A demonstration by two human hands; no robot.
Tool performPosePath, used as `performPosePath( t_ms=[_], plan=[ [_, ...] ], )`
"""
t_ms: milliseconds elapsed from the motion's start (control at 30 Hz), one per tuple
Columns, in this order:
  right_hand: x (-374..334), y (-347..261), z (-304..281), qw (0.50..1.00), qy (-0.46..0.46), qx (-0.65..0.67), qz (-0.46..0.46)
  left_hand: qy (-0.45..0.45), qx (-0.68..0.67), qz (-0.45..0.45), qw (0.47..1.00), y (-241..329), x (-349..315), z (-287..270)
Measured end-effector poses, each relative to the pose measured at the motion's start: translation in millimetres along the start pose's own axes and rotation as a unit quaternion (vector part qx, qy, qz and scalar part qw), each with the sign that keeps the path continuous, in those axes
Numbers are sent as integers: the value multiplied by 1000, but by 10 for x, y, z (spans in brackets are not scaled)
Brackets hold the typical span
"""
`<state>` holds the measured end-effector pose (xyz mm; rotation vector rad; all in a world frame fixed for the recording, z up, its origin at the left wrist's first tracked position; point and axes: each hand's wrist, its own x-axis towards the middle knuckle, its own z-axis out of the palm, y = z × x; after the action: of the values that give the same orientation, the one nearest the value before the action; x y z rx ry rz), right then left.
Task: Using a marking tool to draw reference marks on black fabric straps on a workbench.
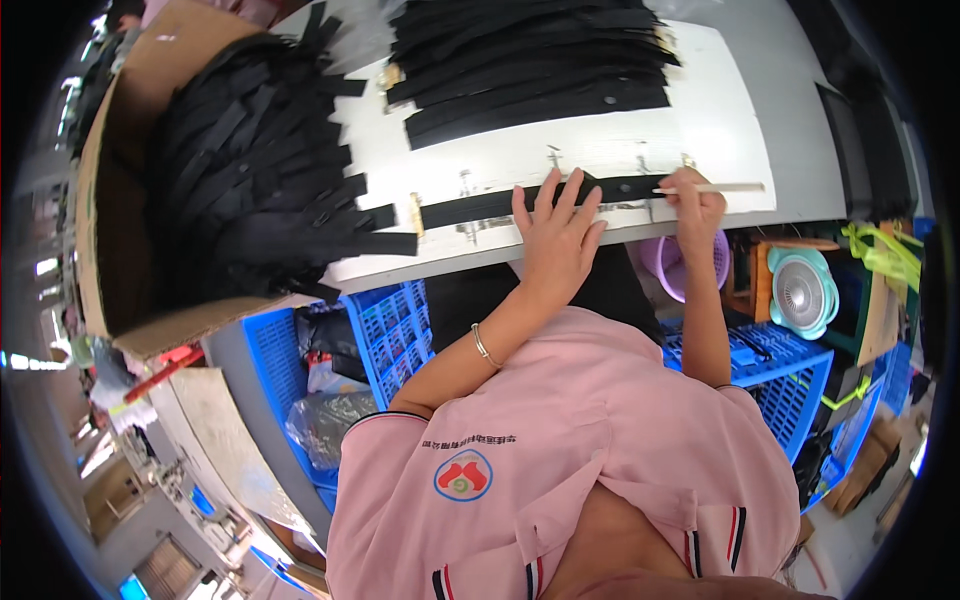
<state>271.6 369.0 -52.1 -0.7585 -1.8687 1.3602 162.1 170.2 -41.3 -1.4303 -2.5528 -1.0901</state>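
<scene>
A single black fabric strip (465, 208) lies lengthwise near the front edge of a white board (725, 110). My left hand (555, 240) rests flat on the strip near its middle, fingers spread, pressing it against the board. In my right hand (695, 208) a thin white marking pencil (740, 187) is pinched, its tip touching the right part of the strip. Dark marks and small tan tabs show on the board along the strip. Farther back, several black strips (530, 65) lie overlapped in a stack.
An open cardboard box (95, 220) at the left holds a heap of black strips (240, 150), some hanging over the board. Below the grey table (800, 190) are blue crates (385, 335), a purple basket (665, 265) and a turquoise fan (803, 293).
</scene>
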Motion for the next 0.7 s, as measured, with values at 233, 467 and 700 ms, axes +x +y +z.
performPosePath(
  t_ms=[233,467,700],
  plan=[
    [19,8,76,999,19,35,19,-33,-8,33,999,-510,538,-17],
    [16,-10,95,1000,21,6,16,-29,-33,21,999,-689,441,-561],
    [19,-47,86,999,32,-3,18,-43,179,-66,981,-1127,-638,-1541]
  ],
)
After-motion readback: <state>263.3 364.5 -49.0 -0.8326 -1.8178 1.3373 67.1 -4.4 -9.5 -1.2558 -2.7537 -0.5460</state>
